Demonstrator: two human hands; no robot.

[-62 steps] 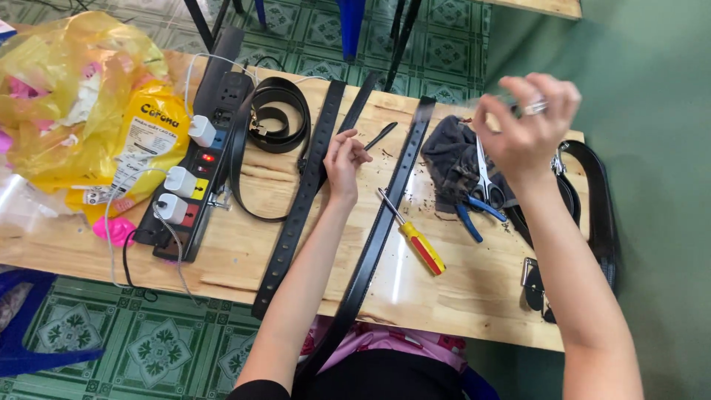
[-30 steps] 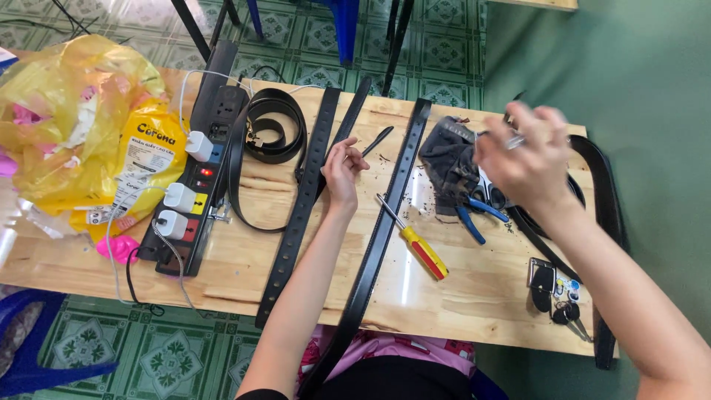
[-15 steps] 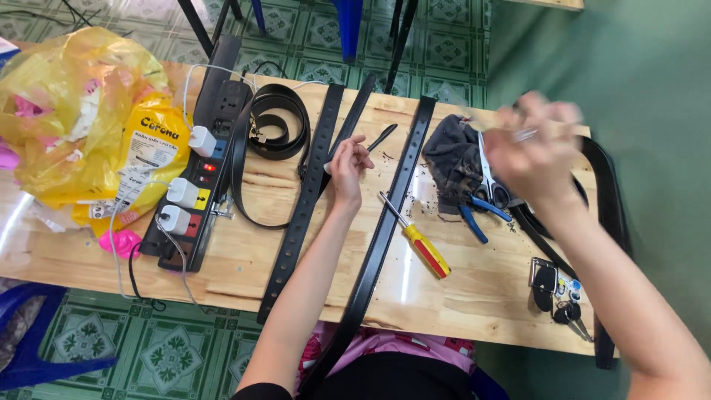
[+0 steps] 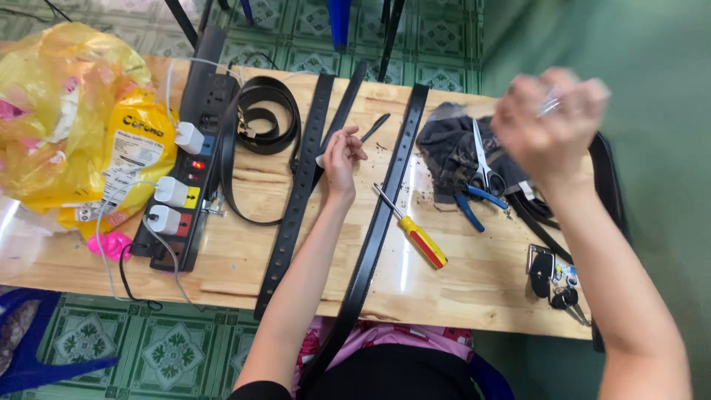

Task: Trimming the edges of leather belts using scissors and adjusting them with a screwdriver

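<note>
- My left hand (image 4: 343, 154) rests on the pale wooden table (image 4: 481, 289), fingers curled and pinching one end of a flat black belt strap (image 4: 296, 207) punched with a row of small round holes.
- My right hand (image 4: 552, 122) is raised above the table, to the right of that strap; it is blurred, so I cannot tell whether it grips anything.
- Just right of the strap lies a second, longer black belt (image 4: 381, 215), smooth and glossy, hanging over the table's near edge.
- Right of that belt is a screwdriver (image 4: 415, 230) with a yellow and red handle.
- Farther right, steel scissors (image 4: 481, 159) lie on crumpled dark cloth.
- Left of the strap sit a coiled belt (image 4: 270, 118) and a black power strip (image 4: 189, 159).
</note>
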